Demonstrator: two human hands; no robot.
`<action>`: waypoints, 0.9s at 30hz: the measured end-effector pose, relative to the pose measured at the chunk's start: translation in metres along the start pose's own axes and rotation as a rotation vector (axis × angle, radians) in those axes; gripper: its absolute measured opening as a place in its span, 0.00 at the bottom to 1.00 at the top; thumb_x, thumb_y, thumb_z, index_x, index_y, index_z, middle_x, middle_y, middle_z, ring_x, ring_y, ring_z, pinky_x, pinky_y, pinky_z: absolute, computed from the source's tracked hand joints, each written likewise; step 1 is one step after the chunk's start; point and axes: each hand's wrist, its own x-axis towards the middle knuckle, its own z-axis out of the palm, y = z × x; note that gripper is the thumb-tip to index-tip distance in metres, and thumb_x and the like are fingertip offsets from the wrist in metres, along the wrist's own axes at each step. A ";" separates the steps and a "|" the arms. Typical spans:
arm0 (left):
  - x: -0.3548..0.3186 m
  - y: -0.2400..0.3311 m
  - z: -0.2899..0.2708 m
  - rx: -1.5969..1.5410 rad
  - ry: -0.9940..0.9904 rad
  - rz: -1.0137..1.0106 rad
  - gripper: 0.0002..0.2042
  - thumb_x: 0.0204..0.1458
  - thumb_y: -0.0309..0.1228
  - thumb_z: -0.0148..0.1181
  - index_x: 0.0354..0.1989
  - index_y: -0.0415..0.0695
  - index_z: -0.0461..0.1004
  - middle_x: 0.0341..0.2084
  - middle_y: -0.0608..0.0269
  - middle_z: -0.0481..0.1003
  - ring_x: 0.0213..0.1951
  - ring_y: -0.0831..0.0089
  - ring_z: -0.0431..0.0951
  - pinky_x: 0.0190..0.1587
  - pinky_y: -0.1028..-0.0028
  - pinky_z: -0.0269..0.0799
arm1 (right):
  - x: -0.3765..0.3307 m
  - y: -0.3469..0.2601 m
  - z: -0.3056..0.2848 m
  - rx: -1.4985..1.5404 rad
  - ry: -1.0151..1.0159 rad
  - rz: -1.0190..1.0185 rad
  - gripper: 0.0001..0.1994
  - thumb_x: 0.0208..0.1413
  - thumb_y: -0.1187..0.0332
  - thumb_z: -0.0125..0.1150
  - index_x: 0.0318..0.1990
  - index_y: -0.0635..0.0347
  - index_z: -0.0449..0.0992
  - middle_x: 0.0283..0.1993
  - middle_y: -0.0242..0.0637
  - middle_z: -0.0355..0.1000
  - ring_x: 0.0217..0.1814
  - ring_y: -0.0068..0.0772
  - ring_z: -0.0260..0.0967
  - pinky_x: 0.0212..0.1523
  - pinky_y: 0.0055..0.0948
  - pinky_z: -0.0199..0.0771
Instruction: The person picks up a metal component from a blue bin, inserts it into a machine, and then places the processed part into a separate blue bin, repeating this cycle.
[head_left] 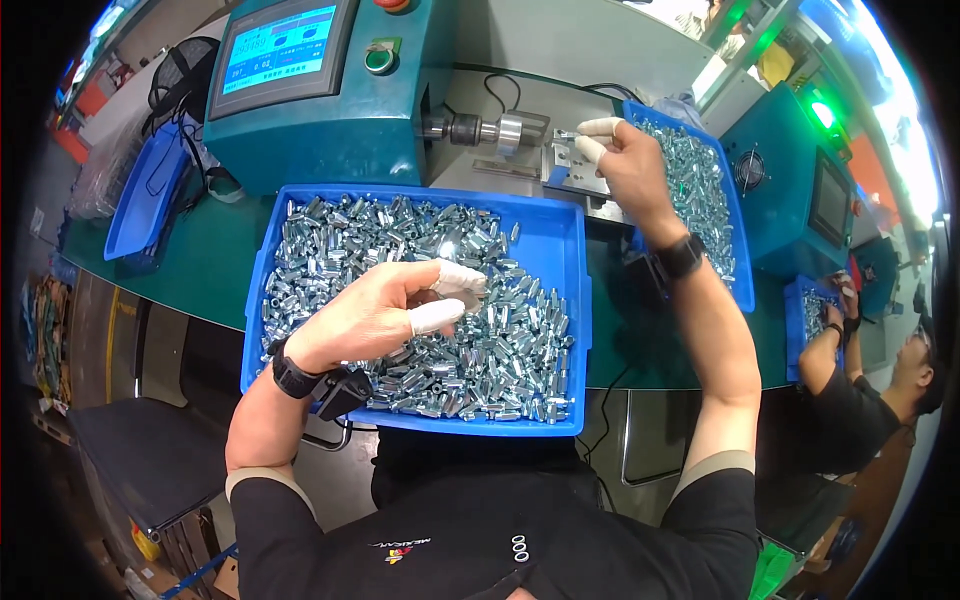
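My right hand (636,172), with white finger covers on its thumb and a fingertip, is closed on a small silver metal fitting (566,136). It holds the fitting at the metal fixture (575,170), facing the machine's round spindle (508,133). My left hand (385,305), also wearing white finger covers, hovers over a blue tray (572,250) full of loose silver fittings (420,380). Its thumb and forefinger are bent toward each other; what lies between their tips blends into the fittings below and I cannot make it out.
A teal machine (300,150) with a lit screen (285,50) stands at the back left. Another blue tray of fittings (690,180) lies beyond my right wrist. At the right are a second teal machine (790,160) and a co-worker (850,400) seated at a small blue tray.
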 end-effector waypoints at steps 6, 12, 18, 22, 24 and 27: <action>0.002 0.001 0.001 -0.017 0.029 -0.023 0.20 0.66 0.31 0.57 0.65 0.40 0.72 0.51 0.60 0.80 0.42 0.76 0.80 0.49 0.71 0.78 | 0.013 0.013 0.005 -0.075 -0.031 -0.051 0.11 0.59 0.69 0.69 0.46 0.65 0.83 0.34 0.30 0.80 0.32 0.15 0.70 0.34 0.21 0.72; 0.000 0.000 0.000 -0.029 0.026 -0.032 0.20 0.66 0.32 0.57 0.65 0.40 0.72 0.50 0.60 0.81 0.42 0.76 0.80 0.50 0.72 0.76 | 0.016 -0.002 0.003 -0.261 -0.084 -0.173 0.11 0.58 0.68 0.69 0.46 0.64 0.83 0.31 0.33 0.79 0.29 0.19 0.68 0.33 0.24 0.71; 0.001 0.000 -0.002 -0.022 0.027 -0.010 0.20 0.66 0.32 0.56 0.65 0.40 0.72 0.50 0.60 0.81 0.42 0.75 0.80 0.50 0.72 0.76 | 0.018 -0.018 -0.011 -0.519 -0.237 -0.217 0.13 0.57 0.68 0.70 0.47 0.64 0.82 0.30 0.41 0.78 0.28 0.26 0.69 0.33 0.27 0.71; -0.002 0.000 0.000 -0.020 0.034 -0.004 0.20 0.65 0.32 0.57 0.64 0.40 0.72 0.49 0.60 0.81 0.42 0.75 0.80 0.50 0.72 0.76 | 0.012 -0.011 -0.006 -0.496 -0.249 -0.269 0.14 0.58 0.67 0.70 0.48 0.65 0.82 0.32 0.39 0.79 0.30 0.24 0.71 0.34 0.27 0.73; -0.003 0.000 0.000 -0.029 0.037 0.008 0.20 0.65 0.31 0.57 0.64 0.40 0.72 0.49 0.61 0.81 0.42 0.75 0.80 0.50 0.72 0.76 | 0.005 -0.001 -0.002 -0.471 -0.233 -0.312 0.14 0.59 0.66 0.70 0.49 0.66 0.82 0.33 0.37 0.79 0.30 0.23 0.71 0.34 0.26 0.74; 0.000 0.003 -0.001 -0.032 0.033 -0.001 0.20 0.65 0.31 0.57 0.64 0.40 0.73 0.49 0.60 0.81 0.42 0.75 0.80 0.51 0.72 0.77 | -0.008 0.016 0.007 0.017 -0.116 0.115 0.16 0.61 0.65 0.69 0.52 0.67 0.82 0.39 0.32 0.80 0.34 0.19 0.73 0.37 0.22 0.75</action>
